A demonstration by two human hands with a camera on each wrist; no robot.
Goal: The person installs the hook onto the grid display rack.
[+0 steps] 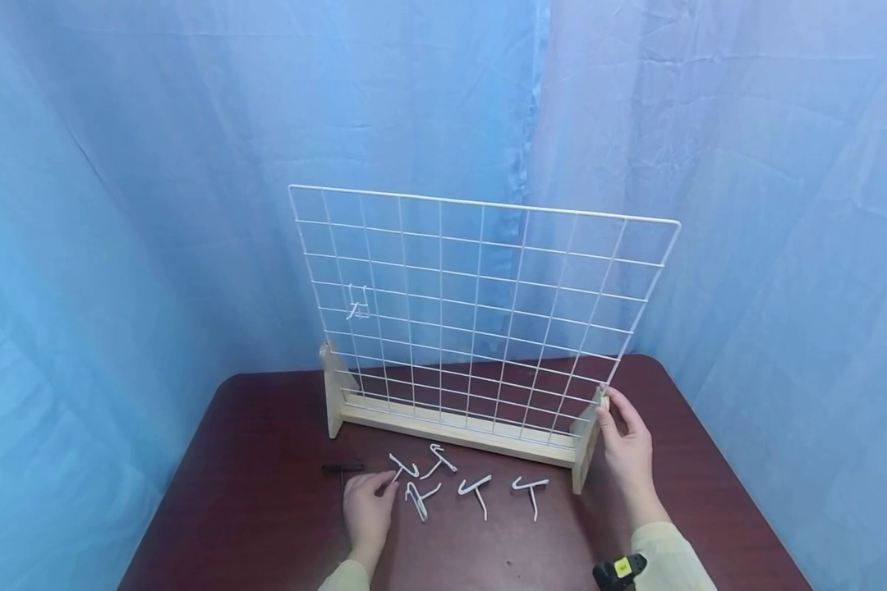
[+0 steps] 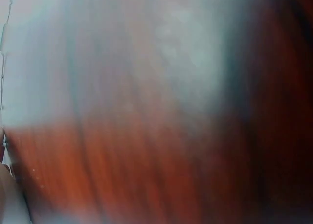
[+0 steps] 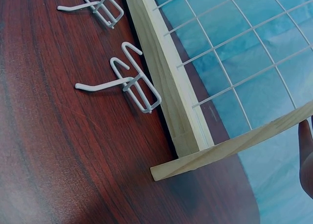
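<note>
In the head view a white wire grid panel [image 1: 458, 279] stands upright in a pale wooden stand [image 1: 461, 431]. My right hand [image 1: 627, 447] grips the top of the stand's right end piece, its thumb in front and fingers behind; a fingertip shows at that wood in the right wrist view. My left hand [image 1: 368, 507], low on the left, pinches the prong of a white wire hook [image 1: 406, 468] between thumb and finger. One more hook [image 1: 358, 305] hangs on the grid's left side. The left wrist view is blurred and shows mostly tabletop.
Several loose white hooks lie in front of the stand, among them a hook [image 1: 476, 491] in the middle and a hook [image 3: 139, 82] near the right end. A black T-shaped thing [image 1: 343, 467] is beside my left hand. Blue curtains [image 1: 192, 164] surround the dark red table [image 1: 266, 460].
</note>
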